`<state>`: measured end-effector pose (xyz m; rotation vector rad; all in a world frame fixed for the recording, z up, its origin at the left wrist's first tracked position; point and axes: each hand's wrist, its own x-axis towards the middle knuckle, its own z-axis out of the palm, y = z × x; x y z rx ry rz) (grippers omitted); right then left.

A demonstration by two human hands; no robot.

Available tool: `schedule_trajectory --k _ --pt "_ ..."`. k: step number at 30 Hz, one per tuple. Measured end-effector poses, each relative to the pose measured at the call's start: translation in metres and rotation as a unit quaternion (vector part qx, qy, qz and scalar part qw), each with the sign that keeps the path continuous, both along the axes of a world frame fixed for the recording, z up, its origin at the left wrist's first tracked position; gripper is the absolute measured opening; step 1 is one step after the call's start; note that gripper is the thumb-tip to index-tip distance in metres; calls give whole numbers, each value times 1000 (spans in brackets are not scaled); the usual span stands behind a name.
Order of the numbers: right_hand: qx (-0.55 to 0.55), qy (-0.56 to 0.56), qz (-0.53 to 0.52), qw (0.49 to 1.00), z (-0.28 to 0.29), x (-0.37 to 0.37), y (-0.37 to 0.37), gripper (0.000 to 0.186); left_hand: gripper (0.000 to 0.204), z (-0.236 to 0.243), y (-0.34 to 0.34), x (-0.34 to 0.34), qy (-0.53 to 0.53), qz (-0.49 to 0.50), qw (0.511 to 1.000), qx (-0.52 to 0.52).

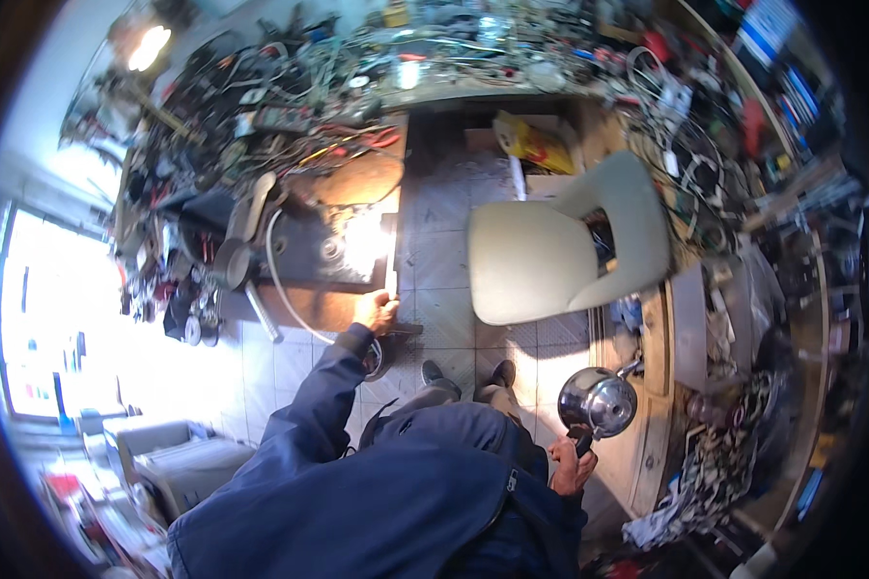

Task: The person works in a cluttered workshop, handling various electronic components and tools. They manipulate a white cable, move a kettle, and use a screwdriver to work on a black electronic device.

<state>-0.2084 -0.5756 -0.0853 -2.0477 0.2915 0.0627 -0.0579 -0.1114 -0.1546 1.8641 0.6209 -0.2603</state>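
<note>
My right hand [572,467] is closed around the black handle of a shiny metal kettle [597,400]. The kettle hangs beside the wooden bench on the right, its spout toward the bench. My left arm reaches forward, and my left hand [377,311] is closed at the near corner of the left worktop [309,307]. What its fingers hold, if anything, is hidden. A pale hose [275,261] curves over that worktop toward my forearm. A dark metal plate [326,251] lies on the worktop under a bright glare.
A beige chair [531,261] stands ahead on the right on the tiled floor [434,261]. Pliers and loose tools [348,147] crowd the left worktop. Cables and parts cover the far bench [454,77]. A yellow bag [531,143] sits in a box beneath it.
</note>
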Motion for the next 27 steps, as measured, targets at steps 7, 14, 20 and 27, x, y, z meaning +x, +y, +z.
schedule_trajectory --k 7,14,20,27 --pt "255 66 -82 961 36 21 67 23 21 -14 24 -12 -5 13 989 146" --pt "253 64 -11 965 44 37 127 18 29 -12 31 -37 -27 -41 969 244" --pt "224 104 142 958 46 57 155 13 39 -20 24 -60 -101 15 964 244" --pt "1 165 300 940 47 77 173 13 32 10 16 -164 -116 77 974 177"
